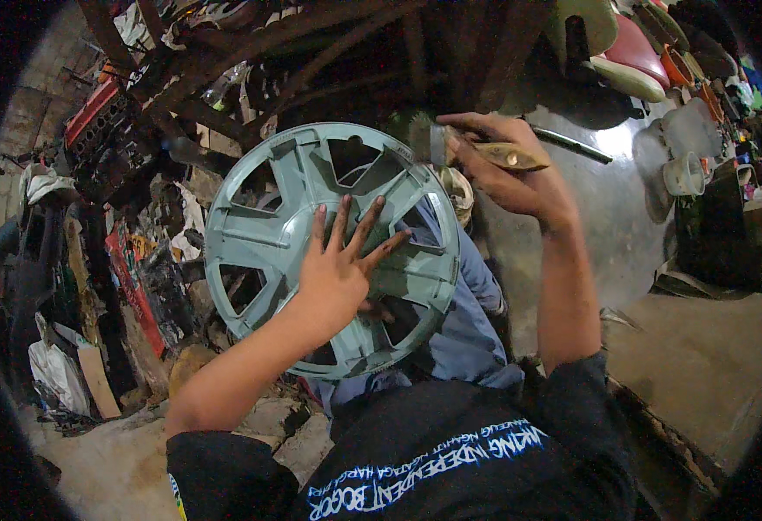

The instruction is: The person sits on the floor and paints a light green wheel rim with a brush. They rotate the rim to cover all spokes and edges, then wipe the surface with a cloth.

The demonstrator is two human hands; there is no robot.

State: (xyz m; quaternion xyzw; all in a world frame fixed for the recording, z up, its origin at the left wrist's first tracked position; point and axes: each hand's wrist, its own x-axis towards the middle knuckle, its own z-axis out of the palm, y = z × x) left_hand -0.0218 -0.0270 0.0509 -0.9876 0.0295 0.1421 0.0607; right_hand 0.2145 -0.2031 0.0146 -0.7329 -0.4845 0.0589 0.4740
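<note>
Our left hand (336, 273) spreads its fingers wide across the grey-green wheel cover (287, 233), just toward ten o'clock from mid-view. Our right hand (510, 181) closes around a paintbrush (524, 158) near the cover's one-thirty rim. Toward half past two stands a white bucket (684, 176); we cannot tell its contents.

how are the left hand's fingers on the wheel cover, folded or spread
Spread: the left hand lies over the grey-green wheel cover, its four fingers extended with clear gaps between them.
</note>
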